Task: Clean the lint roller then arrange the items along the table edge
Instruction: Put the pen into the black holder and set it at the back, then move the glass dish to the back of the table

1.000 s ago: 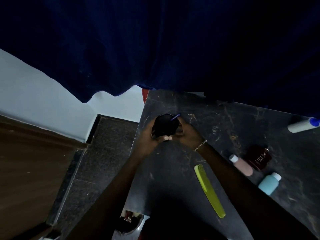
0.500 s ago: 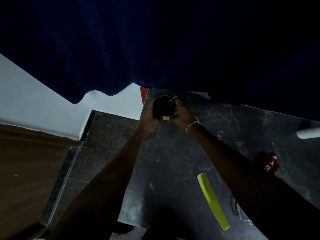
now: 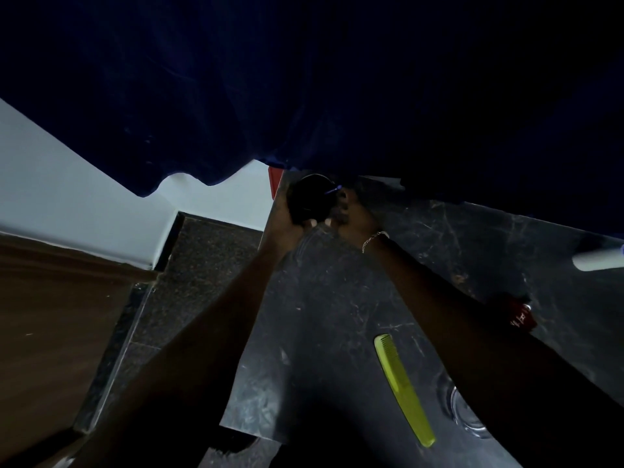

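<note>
A round black object (image 3: 309, 199) with a small purple piece on its top right sits at the far left corner of the dark marble table (image 3: 337, 332). Whether it is the lint roller I cannot tell. My left hand (image 3: 287, 216) grips its left side and my right hand (image 3: 349, 214) grips its right side; a thin bracelet circles the right wrist. A yellow-green comb (image 3: 403, 388) lies on the table nearer to me, between my forearms. The dark blue curtain (image 3: 304, 79) hangs just above the object.
A dark red bottle (image 3: 520, 314) lies right of my right forearm. A white tube (image 3: 597, 260) lies at the far right. A clear glass rim (image 3: 467, 413) shows near the comb. The table's left edge drops to a dark floor (image 3: 202, 265) and a wooden panel (image 3: 50, 315).
Both hands carried the round black object away from me to the table's far left corner under the curtain. My view shifted, so the pink and blue bottles are now out of sight.
</note>
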Demonstrator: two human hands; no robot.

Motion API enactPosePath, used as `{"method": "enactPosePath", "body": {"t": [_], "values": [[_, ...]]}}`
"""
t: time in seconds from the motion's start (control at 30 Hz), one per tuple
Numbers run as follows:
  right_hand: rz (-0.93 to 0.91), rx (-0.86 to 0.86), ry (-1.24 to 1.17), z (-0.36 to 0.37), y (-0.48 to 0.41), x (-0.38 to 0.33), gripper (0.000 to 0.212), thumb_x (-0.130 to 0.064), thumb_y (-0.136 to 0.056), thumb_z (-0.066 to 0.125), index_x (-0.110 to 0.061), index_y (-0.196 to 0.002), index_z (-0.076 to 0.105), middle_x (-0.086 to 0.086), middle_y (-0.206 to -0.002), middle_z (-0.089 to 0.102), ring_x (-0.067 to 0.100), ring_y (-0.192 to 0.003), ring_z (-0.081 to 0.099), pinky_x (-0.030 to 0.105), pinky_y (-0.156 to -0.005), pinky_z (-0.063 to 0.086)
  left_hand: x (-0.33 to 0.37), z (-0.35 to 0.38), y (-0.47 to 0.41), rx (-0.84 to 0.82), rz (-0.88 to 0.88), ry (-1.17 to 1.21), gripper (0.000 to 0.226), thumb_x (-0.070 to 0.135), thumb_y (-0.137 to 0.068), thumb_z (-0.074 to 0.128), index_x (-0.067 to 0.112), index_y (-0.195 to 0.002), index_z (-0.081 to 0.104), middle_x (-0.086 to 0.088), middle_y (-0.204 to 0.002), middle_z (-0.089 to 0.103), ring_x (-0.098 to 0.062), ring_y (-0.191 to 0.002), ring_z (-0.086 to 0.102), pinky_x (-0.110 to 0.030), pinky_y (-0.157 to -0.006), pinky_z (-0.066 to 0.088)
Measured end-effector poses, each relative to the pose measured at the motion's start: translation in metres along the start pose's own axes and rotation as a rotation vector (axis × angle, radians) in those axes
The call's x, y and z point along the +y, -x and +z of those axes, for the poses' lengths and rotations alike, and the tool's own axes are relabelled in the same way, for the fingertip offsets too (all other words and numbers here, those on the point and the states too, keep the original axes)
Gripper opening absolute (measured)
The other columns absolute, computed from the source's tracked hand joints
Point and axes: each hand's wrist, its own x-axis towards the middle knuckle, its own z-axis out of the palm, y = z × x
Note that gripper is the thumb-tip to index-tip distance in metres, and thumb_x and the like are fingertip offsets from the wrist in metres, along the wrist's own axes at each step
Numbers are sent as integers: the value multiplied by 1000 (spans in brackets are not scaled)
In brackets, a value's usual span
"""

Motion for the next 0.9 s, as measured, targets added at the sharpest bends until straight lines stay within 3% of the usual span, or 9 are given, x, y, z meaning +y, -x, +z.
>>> {"method": "enactPosePath", "body": {"t": [0.07,0.13,0.2,0.3,0.37,0.47,0.63,0.8,0.9], "values": [[-46,22,-107,-4,17,9,82,-2,-88,69,-13,-156,23,6,-154,37,24,-137,45,29,-109,47,1,0,19,-5,6,18,93,15,-79,84,36,-154,33,19,-144,55,4,-134,54,-12,-104,45],[-101,55,-48,-10,38,23,84,-16,-90,70,-19,-157,20,6,-160,32,22,-144,39,39,-119,37,-2,5,43,-28,16,20,94,32,-80,84,55,-151,28,29,-149,46,8,-138,47,-23,-112,45],[-181,99,83,-15,63,39,83,-28,-90,68,-21,-157,20,5,-161,29,22,-147,34,42,-120,34,-4,14,76,-28,-20,-66,88,50,-86,77,46,-157,25,19,-158,39,-1,-141,46,-42,-117,43],[-303,174,258,-18,106,61,81,-41,-91,61,-20,-157,20,7,-163,25,25,-150,28,47,-120,33,-7,26,120,-56,-13,-318,84,63,-94,60,34,-162,19,0,-166,27,-25,-148,40,-55,-117,41],[-353,225,389,-18,138,78,81,-49,-92,54,-20,-158,18,4,-166,19,24,-153,21,47,-121,29,0,36,154,-80,48,-411,82,66,-98,51,37,-163,11,0,-170,19,-26,-152,33,-52,-119,36],[-379,289,498,-21,188,104,80,-54,-93,48,-22,-159,16,-2,-168,11,19,-156,13,36,-119,19,9,54,197,-84,130,-469,78,64,-101,44,39,-164,5,2,-173,12,-21,-159,17,-44,-122,24],[-352,324,549,-34,263,149,78,-52,-94,46,-21,-159,16,-1,-168,9,20,-156,13,39,-118,24,21,97,251,-121,278,-583,73,51,-105,45,23,-166,15,-5,-175,10,-26,-163,3,-52,-130,19],[-272,361,463,-61,318,195,73,-45,-94,50,-13,-156,28,6,-164,24,23,-152,24,40,-117,29,35,158,288,-210,384,-700,73,55,-104,37,24,-166,14,-4,-175,11,-25,-162,3,-47,-131,14],[-187,389,365,-76,342,224,67,-31,-92,61,-6,-150,39,12,-153,42,28,-139,44,40,-114,40,47,197,304,-263,393,-723,75,56,-103,39,21,-165,17,-6,-173,19,-25,-161,13,-42,-130,20]]}}
